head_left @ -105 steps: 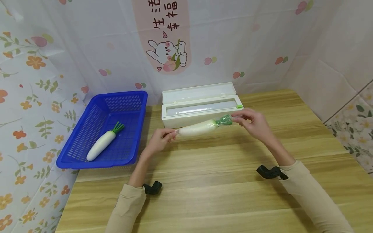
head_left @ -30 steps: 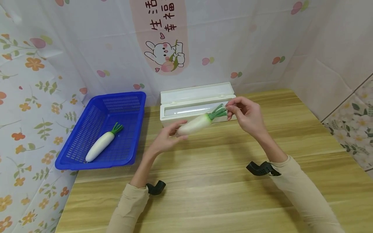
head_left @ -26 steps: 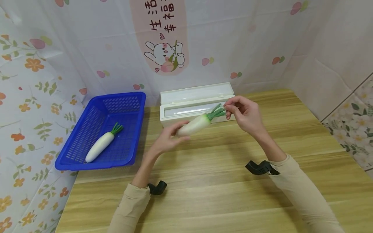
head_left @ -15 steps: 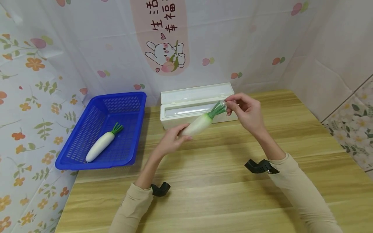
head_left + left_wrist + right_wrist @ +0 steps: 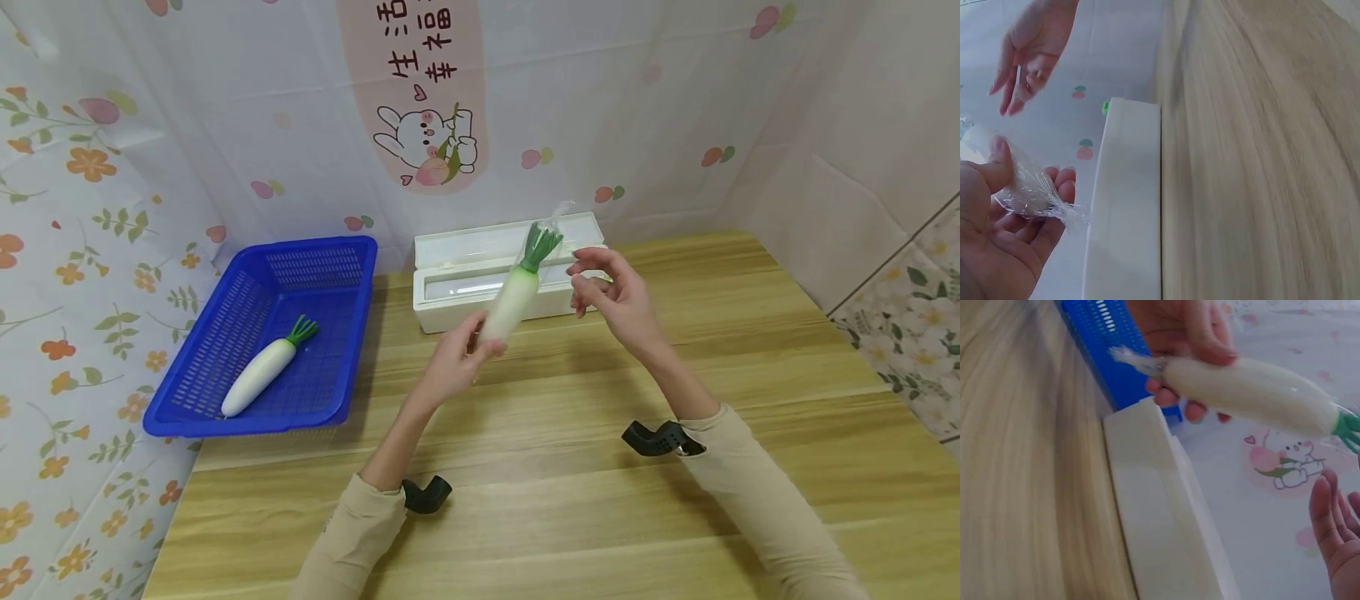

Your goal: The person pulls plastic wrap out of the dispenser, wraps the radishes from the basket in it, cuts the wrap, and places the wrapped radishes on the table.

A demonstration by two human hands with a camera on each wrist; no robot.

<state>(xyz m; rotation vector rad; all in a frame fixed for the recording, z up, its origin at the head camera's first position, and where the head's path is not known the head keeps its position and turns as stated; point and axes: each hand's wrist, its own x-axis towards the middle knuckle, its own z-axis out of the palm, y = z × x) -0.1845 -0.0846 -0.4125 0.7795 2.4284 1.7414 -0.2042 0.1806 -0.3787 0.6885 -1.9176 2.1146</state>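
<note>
My left hand [image 5: 459, 358] grips a white radish [image 5: 512, 302] by its lower end, its green tops tilted up and to the right. Clear plastic wrap covers the radish, and a twisted tail of wrap [image 5: 1067, 214] sticks out below the fingers in the left wrist view. Just right of the green tops, my right hand [image 5: 618, 302] hovers with its fingers loosely bent and nothing between them. The right wrist view shows the wrapped radish [image 5: 1254, 394] lengthwise, with the right hand's fingers [image 5: 1325, 509] apart from it.
Behind the hands stands a white wrap dispenser box [image 5: 450, 317] with its lid [image 5: 480, 243] raised and a roll [image 5: 472, 286] inside. At left, a blue basket [image 5: 358, 333] holds another radish [image 5: 258, 379]. A printed cloth [image 5: 315, 108] hangs behind the wooden table [image 5: 555, 500].
The right hand has let go of the wrap at the green tops and moved slightly apart. The left hand has tipped the radish more upright.
</note>
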